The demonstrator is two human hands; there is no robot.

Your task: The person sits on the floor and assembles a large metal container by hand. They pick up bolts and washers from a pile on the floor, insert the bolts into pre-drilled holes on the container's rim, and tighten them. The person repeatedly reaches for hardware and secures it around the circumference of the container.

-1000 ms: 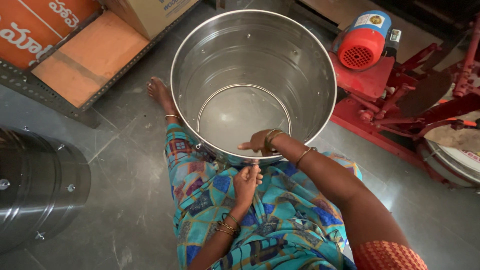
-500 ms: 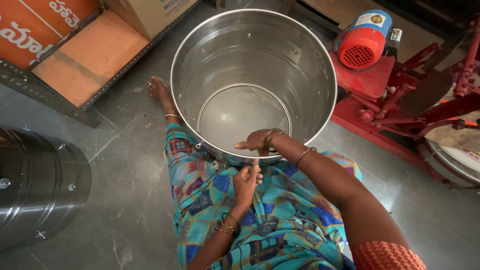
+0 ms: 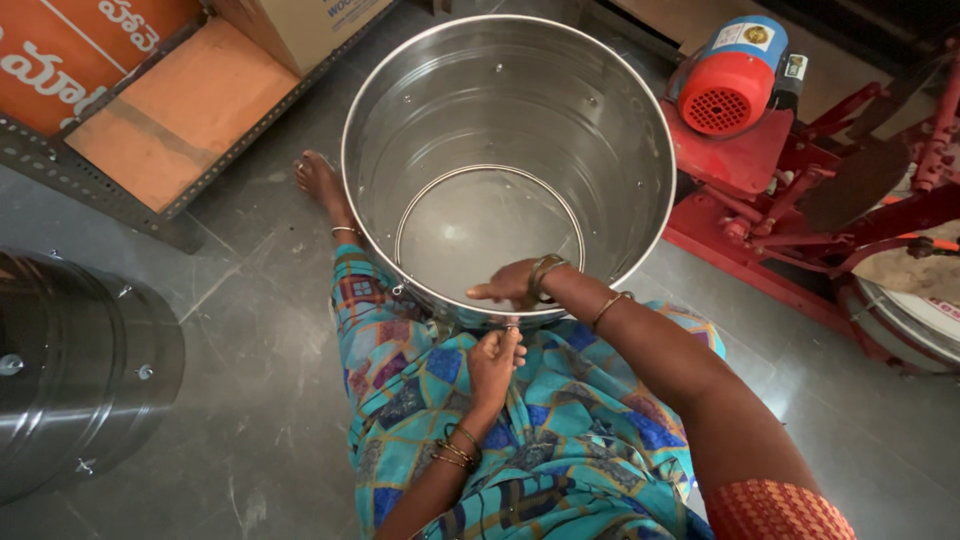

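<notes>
Head view, orange sign (image 3: 60,60), cardboard box (image 3: 300,25)

The right hand (image 3: 510,285) sits slightly further left along the steel drum's (image 3: 620,130) near rim than a second ago; its fingers reach more over the edge; the left hand (image 3: 495,360) barely shifts beneath.

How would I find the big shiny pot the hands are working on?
Look at the grey floor between the orange rack and the red machine. There stands the steel drum, open at the top, with the right hand over its near rim and the left hand just outside. The other drum lies on its side.
</notes>
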